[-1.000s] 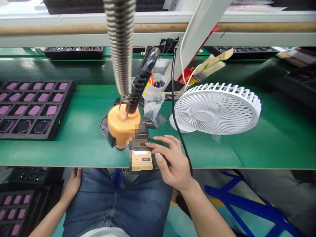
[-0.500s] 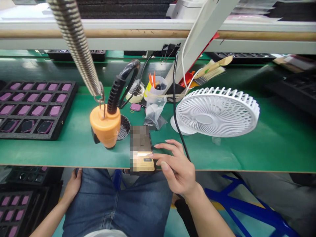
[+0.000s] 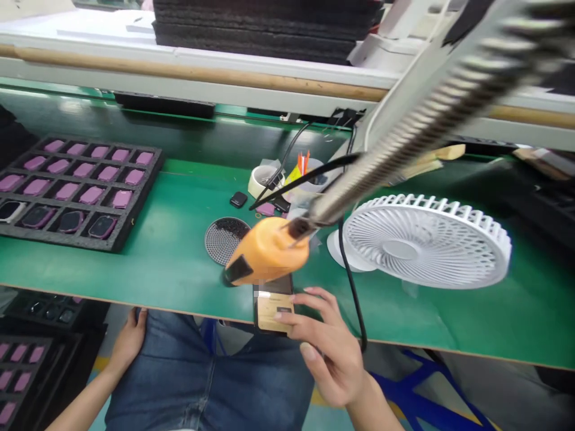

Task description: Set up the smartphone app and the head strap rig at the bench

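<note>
A smartphone (image 3: 265, 320) with a lit, yellowish screen lies at the table's front edge. Over its right side reaches my right hand (image 3: 335, 347), fingers spread, with fingertips at the screen. My left hand (image 3: 129, 340) rests against my left thigh, just below the table edge; it is open with nothing seen in it, and its fingertips are partly hidden. Above the phone's far end hangs an orange tool (image 3: 269, 248) with a black tip, tilted, on a blurred coil spring (image 3: 404, 137); it covers part of the phone.
On the left sits a black foam tray (image 3: 119, 230) of purple watch-shaped pieces. A round mesh dish (image 3: 220, 245) holds small dark bits. A white fan (image 3: 422, 251) stands right, near a black cable (image 3: 348, 263). Behind are a tape roll (image 3: 263, 179) and a small black square piece (image 3: 238, 199).
The orange tool has swung right and tilted, now covering the phone's far end. My view has shifted and turned slightly. My right hand stays at the phone; my left hand stays by my thigh.
</note>
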`<state>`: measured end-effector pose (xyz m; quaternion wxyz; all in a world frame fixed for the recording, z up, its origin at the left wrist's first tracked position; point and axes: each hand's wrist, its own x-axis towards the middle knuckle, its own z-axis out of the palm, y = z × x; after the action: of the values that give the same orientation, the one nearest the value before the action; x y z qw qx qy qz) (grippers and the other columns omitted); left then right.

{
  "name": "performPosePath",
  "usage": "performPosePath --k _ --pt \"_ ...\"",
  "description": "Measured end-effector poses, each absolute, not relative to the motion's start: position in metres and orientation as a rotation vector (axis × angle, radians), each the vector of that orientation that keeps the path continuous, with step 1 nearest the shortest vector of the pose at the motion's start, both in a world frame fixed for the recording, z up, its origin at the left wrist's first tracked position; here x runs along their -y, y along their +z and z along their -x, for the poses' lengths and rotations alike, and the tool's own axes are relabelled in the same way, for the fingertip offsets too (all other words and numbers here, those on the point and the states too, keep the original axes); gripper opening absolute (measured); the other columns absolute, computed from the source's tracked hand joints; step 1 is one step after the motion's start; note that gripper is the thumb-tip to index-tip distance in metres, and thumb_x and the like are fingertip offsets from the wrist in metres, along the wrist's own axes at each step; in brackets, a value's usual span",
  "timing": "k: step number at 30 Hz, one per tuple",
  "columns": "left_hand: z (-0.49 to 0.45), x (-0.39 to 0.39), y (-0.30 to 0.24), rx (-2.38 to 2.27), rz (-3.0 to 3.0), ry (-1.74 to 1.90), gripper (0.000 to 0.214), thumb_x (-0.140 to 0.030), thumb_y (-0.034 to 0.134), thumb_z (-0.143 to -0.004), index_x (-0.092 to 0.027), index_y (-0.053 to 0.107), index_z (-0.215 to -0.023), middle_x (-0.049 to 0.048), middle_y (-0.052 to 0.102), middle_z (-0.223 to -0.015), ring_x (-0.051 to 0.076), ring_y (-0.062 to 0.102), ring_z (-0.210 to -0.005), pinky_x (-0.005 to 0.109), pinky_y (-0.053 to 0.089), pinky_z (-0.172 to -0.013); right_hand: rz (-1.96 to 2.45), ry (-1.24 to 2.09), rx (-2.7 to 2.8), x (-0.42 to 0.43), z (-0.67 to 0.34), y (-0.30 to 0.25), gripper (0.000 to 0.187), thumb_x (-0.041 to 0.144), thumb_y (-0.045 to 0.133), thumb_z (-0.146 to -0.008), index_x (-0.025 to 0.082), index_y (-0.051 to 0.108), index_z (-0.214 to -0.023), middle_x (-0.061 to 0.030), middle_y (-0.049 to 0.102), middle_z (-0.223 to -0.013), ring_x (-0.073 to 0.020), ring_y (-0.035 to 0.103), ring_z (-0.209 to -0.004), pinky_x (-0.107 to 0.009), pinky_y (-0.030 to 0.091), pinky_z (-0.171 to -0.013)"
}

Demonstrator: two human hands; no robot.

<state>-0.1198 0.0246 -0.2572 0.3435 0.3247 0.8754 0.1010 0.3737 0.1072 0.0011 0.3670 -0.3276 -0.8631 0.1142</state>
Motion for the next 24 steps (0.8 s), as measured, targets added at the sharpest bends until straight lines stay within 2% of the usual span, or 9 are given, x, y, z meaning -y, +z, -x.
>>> performPosePath --k 3,8,11,15,18,21,24 --pt "0.127 -0.018 -0.256 -2.269 -0.804 0.329 0.068 -0.066 0.054 -0.113 -0.018 0.055 -0.161 0.0189 0.065 -0.155 0.034 0.067 -0.139 0.062 0.051 -0.122 0.826 0.31 2.194 -0.107 -0.372 0.0 0.022 0.013 0.051 -0.095 0.022 0.069 -0.105 -0.0071 0.085 -0.112 -0.0344 0.072 -0.123 -0.061 0.045 -0.114" --pt "0.137 -0.007 -0.254 -2.262 -0.722 0.392 0.075 -0.07 0.038 -0.115 -0.016 0.049 -0.166 0.0224 0.06 -0.162 0.036 0.059 -0.151 0.062 0.044 -0.129 0.888 0.334 2.094 -0.103 -0.373 -0.003 0.026 0.012 0.045 -0.101 0.023 0.069 -0.099 -0.0069 0.085 -0.109 -0.0342 0.073 -0.117 -0.062 0.047 -0.111" --pt "0.139 -0.005 -0.253 -2.262 -0.679 0.401 0.077 -0.071 0.036 -0.115 -0.015 0.047 -0.167 0.0232 0.057 -0.165 0.036 0.056 -0.154 0.063 0.042 -0.13 0.932 0.316 2.093 -0.1 -0.373 -0.005 0.026 0.013 0.046 -0.102 0.023 0.07 -0.099 -0.0066 0.085 -0.108 -0.0345 0.074 -0.115 -0.062 0.048 -0.109" --pt "0.137 -0.006 -0.248 -2.245 -0.665 0.397 0.074 -0.069 0.037 -0.115 -0.016 0.049 -0.166 0.0234 0.055 -0.166 0.038 0.053 -0.156 0.064 0.041 -0.13 0.969 0.296 2.085 -0.093 -0.377 -0.013 0.027 0.01 0.046 -0.102 0.02 0.071 -0.104 -0.0092 0.085 -0.112 -0.0298 0.078 -0.105 -0.053 0.054 -0.1" --pt "0.136 -0.007 -0.242 -2.224 -0.682 0.385 0.071 -0.066 0.038 -0.116 -0.015 0.052 -0.162 0.024 0.054 -0.167 0.038 0.049 -0.16 0.063 0.04 -0.131 1.011 0.321 2.061 -0.084 -0.383 -0.023 0.026 0.011 0.048 -0.103 0.019 0.073 -0.103 -0.0094 0.085 -0.113 -0.0265 0.08 -0.096 -0.045 0.058 -0.085" --pt "0.135 -0.009 -0.237 -2.224 -0.698 0.37 0.073 -0.066 0.033 -0.115 -0.015 0.05 -0.165 0.0262 0.052 -0.169 0.04 0.046 -0.162 0.062 0.039 -0.132 1.072 0.315 1.966 -0.073 -0.39 -0.034 0.028 0.015 0.05 -0.105 0.02 0.077 -0.102 -0.0079 0.085 -0.105 -0.0263 0.081 -0.086 -0.04 0.06 -0.075" --pt "0.133 -0.011 -0.233 -2.242 -0.691 0.346 0.083 -0.074 0.027 -0.112 -0.014 0.048 -0.166 0.0292 0.051 -0.169 0.048 0.045 -0.161 0.066 0.04 -0.13 1.083 0.275 1.936 -0.066 -0.394 -0.04 0.027 0.02 0.053 -0.105 0.021 0.08 -0.101 -0.006 0.084 -0.092 -0.027 0.079 -0.08 -0.042 0.063 -0.075"
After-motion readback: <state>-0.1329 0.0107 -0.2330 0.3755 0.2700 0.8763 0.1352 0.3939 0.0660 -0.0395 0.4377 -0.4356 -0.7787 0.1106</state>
